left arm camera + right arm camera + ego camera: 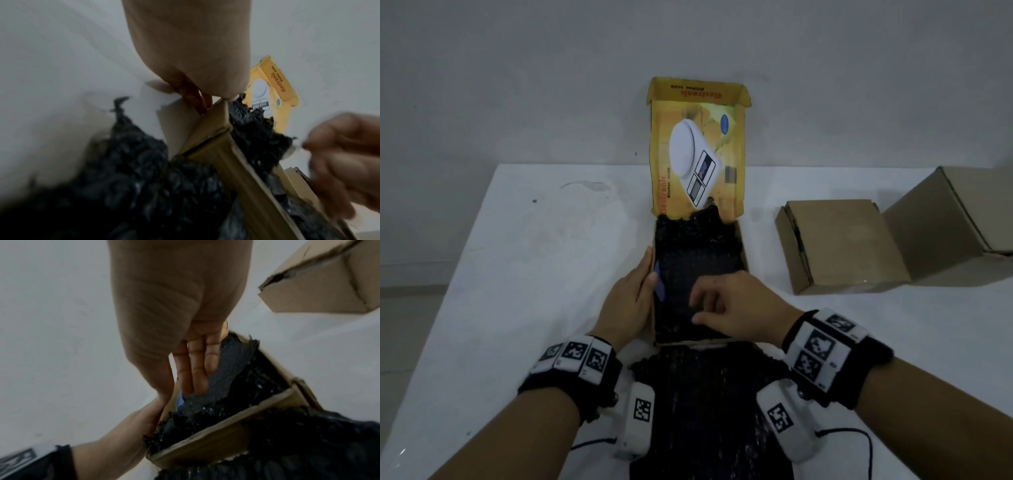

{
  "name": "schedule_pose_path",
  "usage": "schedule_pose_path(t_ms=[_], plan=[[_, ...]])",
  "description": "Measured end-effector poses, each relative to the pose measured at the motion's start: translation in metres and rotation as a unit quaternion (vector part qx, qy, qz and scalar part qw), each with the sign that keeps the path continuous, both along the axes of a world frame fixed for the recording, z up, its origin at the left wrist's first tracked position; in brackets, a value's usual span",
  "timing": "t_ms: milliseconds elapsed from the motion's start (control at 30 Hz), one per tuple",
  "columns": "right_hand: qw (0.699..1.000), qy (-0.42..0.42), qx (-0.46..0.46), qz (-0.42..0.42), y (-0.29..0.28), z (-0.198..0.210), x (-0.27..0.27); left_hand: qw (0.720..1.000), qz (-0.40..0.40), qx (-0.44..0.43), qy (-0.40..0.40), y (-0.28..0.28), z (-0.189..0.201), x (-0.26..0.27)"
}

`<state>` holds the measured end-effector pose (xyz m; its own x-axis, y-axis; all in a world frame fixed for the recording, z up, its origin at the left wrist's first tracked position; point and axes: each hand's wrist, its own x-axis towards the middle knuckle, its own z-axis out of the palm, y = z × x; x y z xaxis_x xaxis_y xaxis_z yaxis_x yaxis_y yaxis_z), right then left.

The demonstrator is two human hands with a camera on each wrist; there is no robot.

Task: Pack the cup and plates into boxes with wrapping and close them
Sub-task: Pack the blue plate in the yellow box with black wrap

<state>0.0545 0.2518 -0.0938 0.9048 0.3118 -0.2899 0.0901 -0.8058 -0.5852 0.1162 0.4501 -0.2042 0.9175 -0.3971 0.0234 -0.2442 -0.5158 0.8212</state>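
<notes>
White table (pixel 517 257) against a plain grey wall, head view first: one yellow kitchen-scale box (pixel 743 253) sits mid-table, its long axis running away from the person, lid standing up at the far end. Black bubble wrap (pixel 695 260) lines it and spills over the near edge toward the person. A sliver of blue plate (pixel 659 281) peeks out along the left inside wall; the rest is buried under wrap. The left hand (pixel 625 305) lies flat against the box's left side, fingers straight. The right hand (pixel 736 305) hovers over the wrap, fingers curled; whether it pinches the wrap is hard to tell. Two plain brown cartons (pixel 846 243) stand to the right, the far one cut off by the frame edge.

Left wrist view: fingers (pixel 197 99) touch the box's corner flap, the right hand only a blur.

Right wrist view: fingers (pixel 195 369) reach straight onto the wrap, blue edge just beneath.
</notes>
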Motion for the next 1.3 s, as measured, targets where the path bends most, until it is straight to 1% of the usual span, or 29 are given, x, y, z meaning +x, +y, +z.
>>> schedule_pose_path(t_ms=[100, 133, 200, 233, 267, 333, 400, 500, 600, 667, 700, 733, 767, 800, 833, 867, 900, 1033, 1200, 1267, 1300], plan=[[0.996, 0.040, -0.024, 0.077, -0.006, 0.007, -0.020, 1.000, -0.013, -0.004, 0.021, 0.003, 0.001, 0.001], [0.992, 0.038, -0.050, 0.105, -0.006, 0.004, -0.028, 0.999, -0.012, -0.004, 0.030, 0.002, 0.002, 0.000], [0.977, 0.026, -0.141, 0.157, -0.003, -0.009, -0.044, 0.999, -0.012, -0.006, 0.034, 0.001, 0.001, -0.001], [0.968, 0.017, -0.184, 0.172, -0.001, -0.016, -0.052, 1.000, -0.011, -0.005, 0.027, 0.001, 0.000, -0.002], [0.962, 0.007, -0.206, 0.179, 0.001, -0.023, -0.059, 1.000, -0.009, 0.000, 0.021, 0.001, -0.002, -0.002], [0.963, -0.012, -0.208, 0.172, 0.006, -0.031, -0.071, 1.000, -0.004, 0.013, 0.021, 0.001, -0.006, -0.003], [0.971, -0.036, -0.186, 0.143, 0.005, -0.033, -0.077, 1.000, -0.007, 0.016, 0.025, 0.000, -0.006, -0.003], [0.988, -0.055, -0.126, 0.076, 0.003, -0.026, -0.080, 0.999, -0.007, 0.016, 0.028, 0.000, -0.007, -0.003], [0.997, -0.033, -0.060, 0.017, -0.006, -0.008, -0.073, 0.999, -0.004, 0.007, 0.038, 0.000, -0.005, -0.002], [0.997, -0.023, 0.020, -0.070, -0.018, 0.004, -0.062, 0.999, -0.003, -0.008, 0.044, 0.000, -0.001, -0.004], [0.988, -0.029, 0.073, -0.134, -0.024, 0.008, -0.054, 0.998, 0.000, -0.020, 0.055, -0.001, 0.002, -0.004], [0.970, -0.041, 0.126, -0.205, -0.030, 0.009, -0.046, 0.997, 0.002, -0.033, 0.068, -0.001, 0.003, -0.005], [0.945, -0.052, 0.171, -0.275, -0.035, 0.007, -0.037, 0.996, 0.003, -0.040, 0.078, -0.002, 0.005, -0.005], [0.920, -0.060, 0.198, -0.333, -0.038, 0.004, -0.029, 0.996, 0.006, -0.038, 0.086, -0.002, 0.006, -0.006], [0.901, -0.067, 0.206, -0.375, -0.039, 0.000, -0.021, 0.995, 0.009, -0.034, 0.089, -0.002, 0.006, -0.007], [0.891, -0.072, 0.199, -0.401, -0.038, -0.005, -0.014, 0.995, 0.012, -0.033, 0.088, -0.002, 0.005, -0.007], [0.888, -0.073, 0.188, -0.413, -0.035, -0.009, -0.007, 0.996, 0.013, -0.039, 0.083, -0.002, 0.004, -0.007], [0.895, -0.051, 0.161, -0.413, -0.016, -0.023, 0.011, 0.995, 0.022, -0.067, 0.076, -0.005, 0.008, -0.008], [0.916, -0.053, 0.115, -0.381, -0.002, -0.029, 0.019, 0.994, 0.034, -0.057, 0.089, -0.006, 0.012, -0.010], [0.905, -0.052, 0.142, -0.397, -0.001, -0.030, 0.023, 0.995, 0.033, -0.045, 0.079, -0.005, 0.012, -0.010], [0.892, -0.044, 0.173, -0.415, -0.001, -0.030, 0.027, 0.996, 0.031, -0.040, 0.074, -0.005, 0.012, -0.010]])
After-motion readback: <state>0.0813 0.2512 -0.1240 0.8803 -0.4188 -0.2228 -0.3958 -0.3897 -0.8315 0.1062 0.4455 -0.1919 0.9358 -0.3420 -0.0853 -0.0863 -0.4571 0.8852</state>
